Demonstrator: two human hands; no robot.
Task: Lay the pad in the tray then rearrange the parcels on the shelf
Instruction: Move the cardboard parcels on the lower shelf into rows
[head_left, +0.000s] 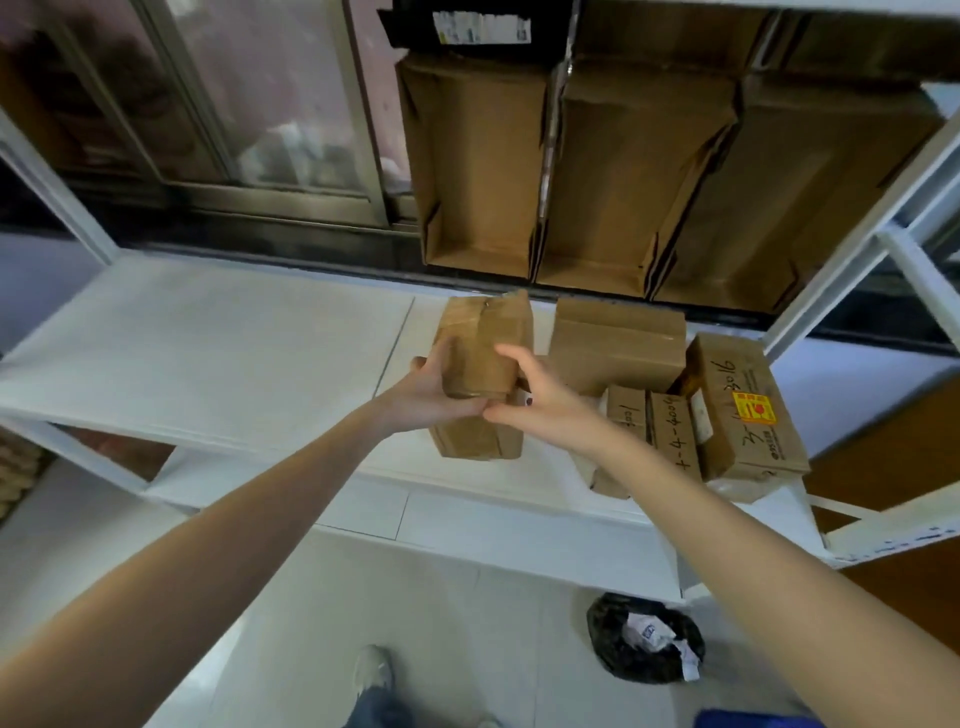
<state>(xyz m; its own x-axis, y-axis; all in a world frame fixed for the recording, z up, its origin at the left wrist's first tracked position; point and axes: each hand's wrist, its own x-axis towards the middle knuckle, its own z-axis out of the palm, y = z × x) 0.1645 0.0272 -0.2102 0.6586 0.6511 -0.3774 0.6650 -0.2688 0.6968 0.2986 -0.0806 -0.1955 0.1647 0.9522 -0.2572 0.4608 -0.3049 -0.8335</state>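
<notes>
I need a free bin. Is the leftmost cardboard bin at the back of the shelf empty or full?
Empty: the leftmost cardboard bin faces us open, and only bare cardboard shows inside.

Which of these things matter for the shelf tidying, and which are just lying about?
In the job: taped brown cardboard parcel, gripped by left hand, right hand at it; brown handwritten cardboard parcels; white metal shelf.
Lying about: black plastic bag on the floor; glass sliding window.
</notes>
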